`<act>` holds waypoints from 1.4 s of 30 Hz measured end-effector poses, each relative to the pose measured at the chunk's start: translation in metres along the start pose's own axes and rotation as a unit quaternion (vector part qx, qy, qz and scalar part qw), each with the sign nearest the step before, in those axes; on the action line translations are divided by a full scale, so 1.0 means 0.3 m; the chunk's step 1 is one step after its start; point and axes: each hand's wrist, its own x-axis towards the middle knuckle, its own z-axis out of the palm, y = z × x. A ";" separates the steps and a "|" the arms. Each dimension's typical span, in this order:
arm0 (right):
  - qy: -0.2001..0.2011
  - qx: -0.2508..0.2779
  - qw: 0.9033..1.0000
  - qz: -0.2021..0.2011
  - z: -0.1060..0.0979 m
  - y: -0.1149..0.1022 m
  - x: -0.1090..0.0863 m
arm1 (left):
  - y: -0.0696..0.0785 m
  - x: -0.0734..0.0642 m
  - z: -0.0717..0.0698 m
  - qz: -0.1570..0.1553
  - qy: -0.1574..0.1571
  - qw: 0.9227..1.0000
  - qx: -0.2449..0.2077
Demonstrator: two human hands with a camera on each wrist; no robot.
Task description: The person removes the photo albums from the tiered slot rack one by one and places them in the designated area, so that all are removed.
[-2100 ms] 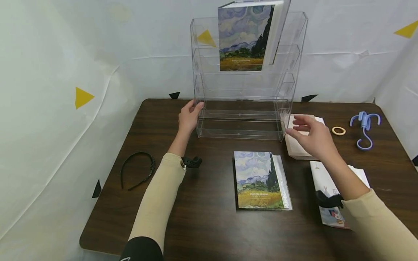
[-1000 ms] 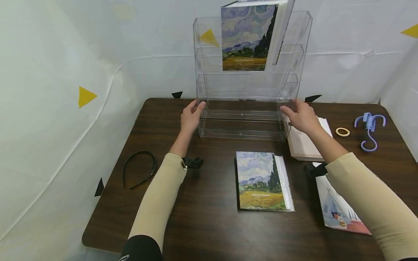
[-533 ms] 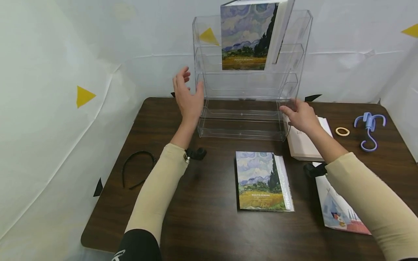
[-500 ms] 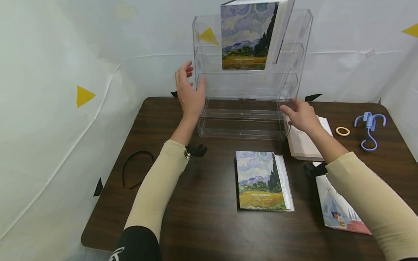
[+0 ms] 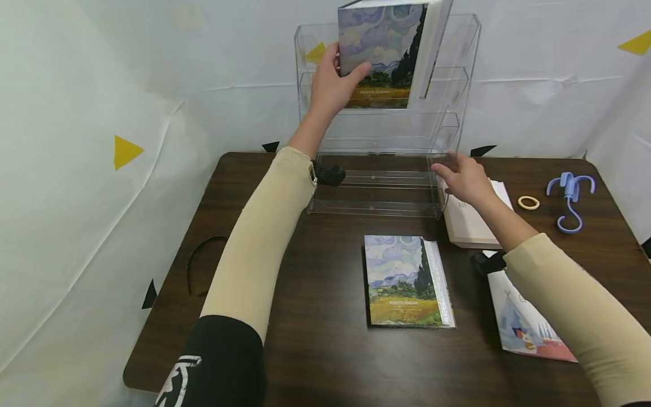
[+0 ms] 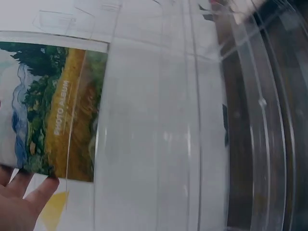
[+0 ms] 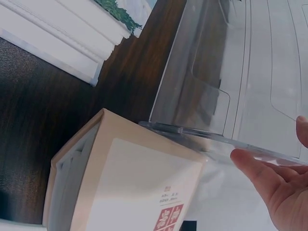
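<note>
A clear tiered display rack (image 5: 376, 209) stands at the back of the table. In its upper tier a photo album (image 5: 381, 34) with a painted landscape cover stands upright. My left hand (image 5: 333, 85) grips this album's left side, thumb across the cover, other fingers at the edge and partly hidden. The left wrist view shows fingertips at the album (image 6: 57, 115). My right hand (image 5: 465, 178) holds the rack's right side wall; the right wrist view shows the hand (image 7: 279, 187) at the clear wall's edge. A second photo album (image 5: 404, 282) lies flat in front of the rack.
Right of the rack lies a thick pale book (image 5: 470, 226), partly under my right hand. A booklet (image 5: 524, 322) lies nearer, partly under the sleeve. A yellow ring (image 5: 528, 203) and a blue hook (image 5: 571, 198) are far right. A black headband (image 5: 190, 265) is at left.
My left hand has let go of the rack's left side and moved up and right to the upper album. My right hand came to the rack's right side earlier and stays there.
</note>
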 end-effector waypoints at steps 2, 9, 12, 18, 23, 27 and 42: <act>-0.002 0.003 1.000 0.000 0.002 -0.001 -0.003 | 0.006 0.007 0.011 -0.006 0.014 1.000 -0.015; 0.005 0.004 1.000 0.000 0.004 -0.006 -0.003 | 0.025 0.011 0.051 -0.012 0.072 0.997 -0.018; 0.007 0.001 1.000 0.001 0.006 -0.004 -0.001 | 0.021 0.005 0.064 0.016 0.074 0.997 -0.020; 0.010 -0.002 1.000 0.002 0.010 -0.004 -0.001 | 0.016 -0.025 0.088 0.137 0.094 0.986 -0.003; 0.009 0.003 1.000 -0.003 0.013 -0.006 0.001 | 0.055 -0.069 0.099 0.239 0.126 0.957 -0.105; 0.005 0.003 1.000 -0.001 0.021 -0.010 0.002 | 0.125 -0.182 0.068 0.274 0.119 0.927 -0.227; 0.001 0.005 1.000 -0.001 0.000 0.001 -0.010 | -0.053 -0.746 -0.162 0.119 0.055 0.963 -0.236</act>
